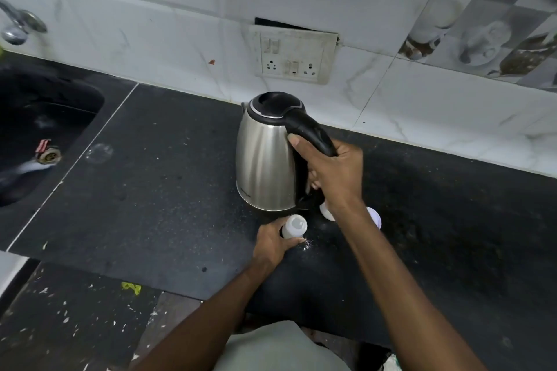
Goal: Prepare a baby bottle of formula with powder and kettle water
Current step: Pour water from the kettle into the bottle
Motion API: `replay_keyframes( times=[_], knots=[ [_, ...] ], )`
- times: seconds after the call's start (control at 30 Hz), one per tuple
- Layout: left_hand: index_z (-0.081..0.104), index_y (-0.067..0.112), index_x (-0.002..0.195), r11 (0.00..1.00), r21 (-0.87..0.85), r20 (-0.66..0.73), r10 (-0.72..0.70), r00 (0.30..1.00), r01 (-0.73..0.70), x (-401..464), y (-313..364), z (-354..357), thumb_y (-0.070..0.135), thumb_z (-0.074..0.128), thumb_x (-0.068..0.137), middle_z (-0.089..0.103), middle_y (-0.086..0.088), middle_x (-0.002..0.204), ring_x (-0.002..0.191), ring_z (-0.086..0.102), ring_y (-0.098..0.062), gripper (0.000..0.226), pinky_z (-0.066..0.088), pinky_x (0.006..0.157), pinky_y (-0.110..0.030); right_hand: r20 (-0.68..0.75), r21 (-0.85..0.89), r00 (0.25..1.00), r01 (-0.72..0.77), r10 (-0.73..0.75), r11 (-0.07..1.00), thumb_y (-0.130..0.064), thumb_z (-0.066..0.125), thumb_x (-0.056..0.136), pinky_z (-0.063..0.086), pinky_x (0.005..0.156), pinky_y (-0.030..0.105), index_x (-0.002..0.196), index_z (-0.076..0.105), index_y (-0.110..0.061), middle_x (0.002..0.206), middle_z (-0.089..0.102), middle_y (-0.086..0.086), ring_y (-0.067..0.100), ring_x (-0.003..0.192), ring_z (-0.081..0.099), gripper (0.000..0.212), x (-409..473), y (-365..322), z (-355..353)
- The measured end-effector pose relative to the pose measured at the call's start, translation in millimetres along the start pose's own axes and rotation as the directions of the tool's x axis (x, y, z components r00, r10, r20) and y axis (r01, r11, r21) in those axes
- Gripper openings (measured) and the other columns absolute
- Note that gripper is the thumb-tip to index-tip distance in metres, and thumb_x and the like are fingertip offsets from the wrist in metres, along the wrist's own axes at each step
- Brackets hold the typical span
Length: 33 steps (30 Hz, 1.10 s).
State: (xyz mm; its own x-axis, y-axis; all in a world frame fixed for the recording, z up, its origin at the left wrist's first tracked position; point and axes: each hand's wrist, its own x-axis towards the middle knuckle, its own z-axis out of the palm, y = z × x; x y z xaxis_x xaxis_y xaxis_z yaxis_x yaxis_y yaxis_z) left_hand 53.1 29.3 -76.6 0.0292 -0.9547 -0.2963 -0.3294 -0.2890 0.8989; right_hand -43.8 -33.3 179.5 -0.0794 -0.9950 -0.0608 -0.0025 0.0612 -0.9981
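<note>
A steel kettle (pixel 265 156) with a black lid and handle stands upright on the black counter (pixel 156 190). My right hand (pixel 331 172) grips its black handle. In front of the kettle a small white baby bottle (pixel 294 226) stands open-topped on the counter. My left hand (pixel 274 242) holds the bottle around its side. A little white powder lies spilled just right of the bottle. Two white items (pixel 327 211) sit behind my right wrist, partly hidden by it; the right one (pixel 374 217) has a purple tinge.
A dark sink (pixel 45 135) with a drain is set in the counter at the left, a tap (pixel 18 24) above it. A wall socket panel (pixel 294 56) is behind the kettle. The counter's front edge runs below my arms, with a speckled floor beneath.
</note>
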Motion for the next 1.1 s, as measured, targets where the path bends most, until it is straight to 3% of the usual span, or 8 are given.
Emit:
replay_keyframes(
  times=[0.27, 0.4, 0.63, 0.77, 0.87, 0.93, 1.03, 1.1],
  knots=[
    [0.07, 0.032, 0.13, 0.997, -0.046, 0.024, 0.057, 0.998, -0.056, -3, 1, -3, 0.037, 0.093, 0.071, 0.077, 0.016, 0.119, 0.116, 0.07, -0.007, 0.063, 0.055, 0.106, -0.04, 0.047, -0.109, 0.998, 0.055, -0.05, 0.992, -0.042, 0.088, 0.076, 0.043, 0.045, 0.044, 0.061, 0.058, -0.002, 0.052, 0.052, 0.022, 0.022, 0.048, 0.047, 0.052, 28, 39, 52],
    [0.071, 0.032, 0.127, 0.996, -0.068, 0.005, 0.052, 0.999, -0.052, -5, 4, -4, 0.035, 0.093, 0.074, 0.076, 0.016, 0.12, 0.117, 0.071, -0.009, 0.058, 0.055, 0.106, -0.04, 0.069, -0.149, 0.997, 0.053, -0.043, 0.987, -0.046, 0.087, 0.074, 0.044, 0.047, 0.046, 0.061, 0.059, -0.005, 0.052, 0.049, 0.011, 0.022, 0.05, 0.045, 0.051, 42, 60, 68],
    [0.076, 0.016, 0.124, 0.997, -0.063, -0.027, 0.046, 0.999, -0.048, -6, 4, -6, 0.02, 0.093, 0.075, 0.077, 0.014, 0.115, 0.103, 0.064, 0.019, 0.052, 0.049, 0.094, -0.011, 0.081, -0.204, 0.993, 0.105, -0.09, 0.973, -0.037, 0.087, 0.078, 0.046, 0.048, 0.039, 0.062, 0.064, -0.004, 0.056, 0.056, 0.021, 0.016, 0.05, 0.049, 0.044, 51, 90, 91],
    [0.077, 0.01, 0.114, 1.0, 0.005, -0.012, 0.026, 1.0, -0.026, -5, 3, -7, 0.018, 0.089, 0.079, 0.079, -0.002, 0.111, 0.096, 0.064, 0.007, 0.038, 0.051, 0.087, -0.017, 0.042, -0.237, 0.992, 0.123, -0.117, 0.964, -0.04, 0.086, 0.079, 0.045, 0.05, 0.039, 0.061, 0.062, -0.003, 0.057, 0.056, 0.02, 0.011, 0.053, 0.046, 0.047, 54, 110, 102],
    [0.076, 0.008, 0.115, 0.997, 0.068, -0.017, 0.045, 0.999, -0.044, -2, -2, -5, 0.015, 0.086, 0.083, 0.077, -0.003, 0.114, 0.098, 0.059, 0.003, 0.034, 0.043, 0.085, -0.006, 0.027, -0.244, 0.994, 0.11, -0.107, 0.963, -0.041, 0.085, 0.079, 0.045, 0.05, 0.04, 0.061, 0.062, -0.005, 0.056, 0.055, 0.017, 0.011, 0.052, 0.046, 0.047, 55, 122, 104],
    [0.075, 0.008, 0.118, 0.995, 0.081, -0.013, 0.064, 0.998, -0.063, -1, -3, -5, 0.017, 0.085, 0.084, 0.077, -0.004, 0.116, 0.1, 0.059, 0.002, 0.037, 0.038, 0.084, 0.001, 0.034, -0.229, 0.995, 0.099, -0.094, 0.968, -0.039, 0.086, 0.079, 0.043, 0.049, 0.038, 0.059, 0.06, -0.006, 0.053, 0.052, 0.014, 0.011, 0.051, 0.045, 0.046, 56, 125, 103],
    [0.075, 0.012, 0.12, 0.994, 0.061, -0.029, 0.089, 0.996, -0.087, -3, 7, -11, 0.036, 0.083, 0.08, 0.078, -0.003, 0.117, 0.105, 0.067, -0.003, 0.047, 0.05, 0.093, -0.017, 0.098, -0.199, 0.994, 0.068, -0.049, 0.978, -0.041, 0.084, 0.08, 0.044, 0.047, 0.041, 0.061, 0.06, -0.007, 0.053, 0.053, 0.019, 0.021, 0.048, 0.048, 0.046, 60, 127, 100],
    [0.074, 0.015, 0.124, 0.993, 0.054, -0.033, 0.105, 0.994, -0.103, -3, 8, -12, 0.049, 0.078, 0.077, 0.078, 0.0, 0.119, 0.109, 0.067, -0.001, 0.057, 0.05, 0.096, -0.015, 0.163, -0.19, 0.987, 0.028, 0.003, 0.981, -0.039, 0.084, 0.082, 0.045, 0.046, 0.041, 0.064, 0.06, -0.006, 0.053, 0.053, 0.019, 0.023, 0.047, 0.049, 0.045, 62, 128, 97]
  ],
)
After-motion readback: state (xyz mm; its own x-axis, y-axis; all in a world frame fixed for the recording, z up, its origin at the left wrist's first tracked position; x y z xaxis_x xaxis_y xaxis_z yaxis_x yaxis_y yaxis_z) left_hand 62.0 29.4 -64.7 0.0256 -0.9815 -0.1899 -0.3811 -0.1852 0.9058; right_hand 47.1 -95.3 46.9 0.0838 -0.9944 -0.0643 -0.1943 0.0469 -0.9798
